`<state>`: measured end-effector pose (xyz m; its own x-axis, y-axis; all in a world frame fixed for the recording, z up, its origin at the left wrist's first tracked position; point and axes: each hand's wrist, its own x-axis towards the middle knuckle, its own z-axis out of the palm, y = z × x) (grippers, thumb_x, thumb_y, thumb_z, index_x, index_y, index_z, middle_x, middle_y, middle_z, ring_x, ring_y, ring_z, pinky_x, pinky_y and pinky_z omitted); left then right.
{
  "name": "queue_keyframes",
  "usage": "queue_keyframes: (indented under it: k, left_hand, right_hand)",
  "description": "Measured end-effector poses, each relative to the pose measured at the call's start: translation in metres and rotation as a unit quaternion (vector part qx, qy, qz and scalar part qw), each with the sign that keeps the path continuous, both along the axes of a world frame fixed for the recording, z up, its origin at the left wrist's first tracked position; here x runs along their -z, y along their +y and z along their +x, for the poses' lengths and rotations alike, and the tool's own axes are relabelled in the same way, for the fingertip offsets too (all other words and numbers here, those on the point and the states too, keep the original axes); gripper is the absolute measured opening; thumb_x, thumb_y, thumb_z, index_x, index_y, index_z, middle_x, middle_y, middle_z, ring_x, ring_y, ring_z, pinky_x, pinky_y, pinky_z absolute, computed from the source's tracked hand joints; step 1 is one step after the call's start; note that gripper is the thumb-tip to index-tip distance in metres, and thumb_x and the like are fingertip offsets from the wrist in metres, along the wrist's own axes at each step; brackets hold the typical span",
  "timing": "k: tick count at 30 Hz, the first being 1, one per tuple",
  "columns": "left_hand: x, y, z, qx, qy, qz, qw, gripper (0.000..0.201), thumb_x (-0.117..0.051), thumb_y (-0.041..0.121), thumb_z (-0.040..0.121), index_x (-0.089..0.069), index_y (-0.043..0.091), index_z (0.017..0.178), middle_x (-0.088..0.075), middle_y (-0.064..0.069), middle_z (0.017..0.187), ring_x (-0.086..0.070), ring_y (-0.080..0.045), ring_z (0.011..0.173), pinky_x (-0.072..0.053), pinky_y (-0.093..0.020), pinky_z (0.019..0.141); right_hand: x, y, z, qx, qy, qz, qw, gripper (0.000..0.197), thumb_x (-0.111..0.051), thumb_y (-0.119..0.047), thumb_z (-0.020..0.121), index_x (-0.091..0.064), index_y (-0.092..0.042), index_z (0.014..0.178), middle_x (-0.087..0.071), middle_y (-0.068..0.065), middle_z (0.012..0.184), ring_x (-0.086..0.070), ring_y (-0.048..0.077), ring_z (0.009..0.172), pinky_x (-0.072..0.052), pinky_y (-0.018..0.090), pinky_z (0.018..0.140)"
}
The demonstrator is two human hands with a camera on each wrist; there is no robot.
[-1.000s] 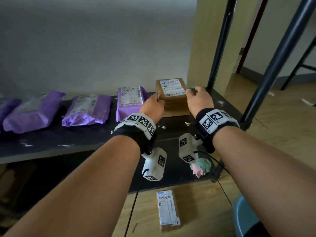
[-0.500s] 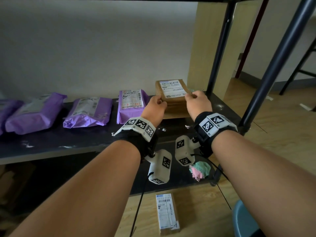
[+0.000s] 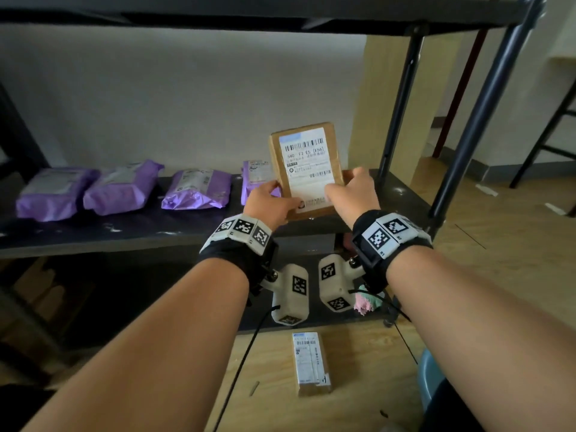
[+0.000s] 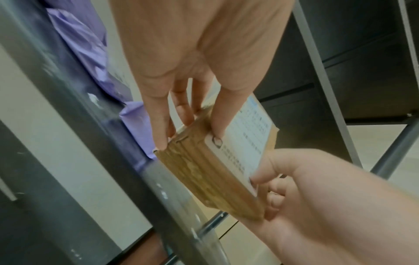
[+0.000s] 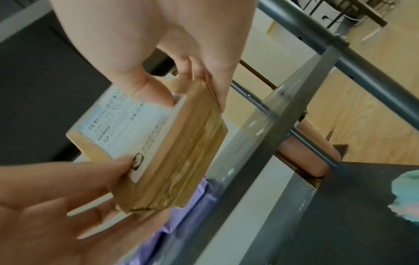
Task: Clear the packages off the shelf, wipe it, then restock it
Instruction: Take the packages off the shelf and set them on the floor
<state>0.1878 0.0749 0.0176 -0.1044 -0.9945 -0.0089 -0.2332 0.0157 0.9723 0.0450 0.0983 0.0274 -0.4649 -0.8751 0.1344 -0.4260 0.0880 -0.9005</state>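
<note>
A brown cardboard box (image 3: pixel 307 169) with a white shipping label is held up above the right end of the dark shelf (image 3: pixel 124 232), tilted with its label toward me. My left hand (image 3: pixel 271 204) grips its lower left corner, thumb on the label and fingers behind. My right hand (image 3: pixel 350 191) grips its lower right side the same way. Both wrist views show the box (image 4: pixel 217 172) (image 5: pixel 163 152) pinched between thumb and fingers. Several purple mailer bags (image 3: pixel 124 188) lie in a row along the shelf to the left.
A second small box (image 3: pixel 311 363) lies on the wooden floor below. A pink and teal cloth (image 3: pixel 369 302) sits on the lower shelf. Black shelf posts (image 3: pixel 480 107) rise at the right, and an upper shelf (image 3: pixel 249 10) spans overhead. A blue bin rim (image 3: pixel 431 378) shows at lower right.
Both hands have lifted the brown box off the shelf and tipped it upright toward me. The head view has risen, so the upper shelf now shows.
</note>
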Motion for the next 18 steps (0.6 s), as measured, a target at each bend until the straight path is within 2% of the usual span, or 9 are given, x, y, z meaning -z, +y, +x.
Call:
queue_keyframes:
  k: [1, 4, 8, 12, 15, 18]
  left_hand:
    - [0.006, 0.008, 0.008, 0.004, -0.006, 0.006, 1.0, 0.049, -0.07, 0.01, 0.083, -0.055, 0.014, 0.129, -0.07, -0.008, 0.109, -0.07, -0.026, 0.095, -0.057, -0.044, 0.086]
    - [0.032, 0.03, 0.031, 0.013, 0.02, 0.044, 0.999, 0.046, -0.072, 0.001, 0.08, -0.06, 0.01, 0.124, -0.07, -0.009, 0.11, -0.069, -0.029, 0.099, -0.056, -0.046, 0.089]
    - [0.067, 0.052, 0.055, 0.017, 0.014, 0.085, 0.996, 0.054, -0.074, -0.002, 0.076, -0.059, 0.007, 0.128, -0.071, -0.012, 0.108, -0.07, -0.028, 0.096, -0.056, -0.044, 0.089]
    - [0.095, 0.058, 0.073, 0.012, -0.026, 0.107, 0.994, 0.048, -0.075, -0.001, 0.074, -0.064, 0.006, 0.12, -0.072, -0.009, 0.106, -0.07, -0.024, 0.096, -0.057, -0.04, 0.088]
    - [0.116, 0.059, 0.083, 0.027, -0.055, 0.143, 0.988, 0.049, -0.074, 0.001, 0.077, -0.061, 0.006, 0.124, -0.071, -0.008, 0.109, -0.069, -0.022, 0.098, -0.057, -0.035, 0.087]
    - [0.14, 0.059, 0.089, 0.048, -0.101, 0.176, 0.978, 0.039, -0.071, 0.004, 0.081, -0.064, 0.009, 0.119, -0.071, -0.006, 0.11, -0.069, -0.02, 0.098, -0.057, -0.029, 0.082]
  right_hand:
    - [0.006, 0.009, 0.005, -0.019, 0.016, 0.027, 0.999, 0.061, -0.059, -0.013, 0.078, -0.039, -0.008, 0.136, -0.041, 0.008, 0.139, -0.053, 0.019, 0.103, -0.048, 0.028, 0.077]
    - [0.025, 0.031, 0.019, -0.06, 0.055, 0.075, 0.994, 0.058, -0.057, -0.009, 0.079, -0.038, -0.01, 0.134, -0.034, 0.008, 0.14, -0.045, 0.018, 0.094, -0.039, 0.023, 0.064]
    - [0.055, 0.051, 0.04, -0.07, 0.042, 0.111, 0.99, 0.06, -0.058, -0.011, 0.079, -0.035, -0.008, 0.134, -0.037, 0.01, 0.137, -0.05, 0.024, 0.103, -0.044, 0.03, 0.071]
    - [0.092, 0.059, 0.053, -0.074, 0.015, 0.149, 0.986, 0.068, -0.063, -0.023, 0.081, -0.031, -0.009, 0.139, -0.043, 0.012, 0.138, -0.056, 0.028, 0.114, -0.049, 0.036, 0.083]
    - [0.118, 0.06, 0.059, -0.078, 0.007, 0.184, 0.98, 0.069, -0.065, -0.026, 0.08, -0.029, -0.009, 0.137, -0.048, 0.013, 0.133, -0.057, 0.029, 0.113, -0.048, 0.037, 0.083]
    - [0.147, 0.058, 0.065, -0.082, 0.013, 0.222, 0.971, 0.067, -0.063, -0.023, 0.079, -0.03, -0.009, 0.136, -0.048, 0.014, 0.131, -0.056, 0.029, 0.111, -0.046, 0.036, 0.08]
